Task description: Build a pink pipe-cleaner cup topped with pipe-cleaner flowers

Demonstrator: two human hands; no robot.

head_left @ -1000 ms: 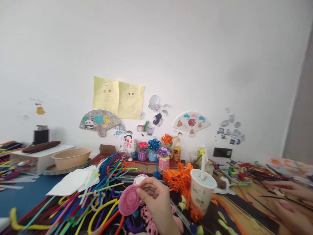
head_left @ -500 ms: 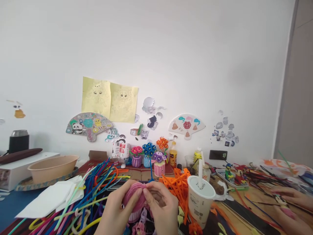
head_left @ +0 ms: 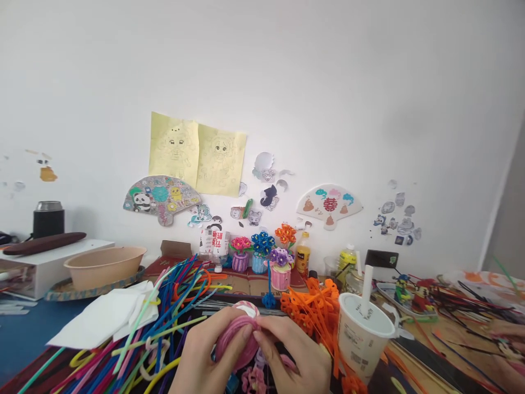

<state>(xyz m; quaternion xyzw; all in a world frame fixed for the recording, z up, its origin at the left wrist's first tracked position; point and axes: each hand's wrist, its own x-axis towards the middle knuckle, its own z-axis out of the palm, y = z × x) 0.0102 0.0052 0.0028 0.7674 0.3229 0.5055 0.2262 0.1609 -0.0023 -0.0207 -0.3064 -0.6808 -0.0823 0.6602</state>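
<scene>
Both my hands meet at the bottom centre around a small pink pipe-cleaner pot (head_left: 235,342). A pink and white striped rim and a white patch show at its top. My left hand (head_left: 207,350) holds it from the left, thumb pressed on the coiled pink side. My right hand (head_left: 293,350) pinches at its upper right edge, where the fingertips of both hands nearly touch. What exactly the right fingertips pinch is too small to tell. Just below, partly hidden by my hands, lie pink pipe-cleaner flowers (head_left: 253,378).
Many coloured pipe cleaners (head_left: 164,306) spread at left beside white tissues (head_left: 102,317). Orange pipe-cleaner pieces (head_left: 311,306) and a drink cup with a straw (head_left: 363,334) stand close on the right. Potted pipe-cleaner flowers (head_left: 262,257) line the back. Another person's hand (head_left: 511,355) works at far right.
The view has shifted left, so the scene sits further right. The pink pot has tilted in my hands, and its white patch and striped rim now show at the top.
</scene>
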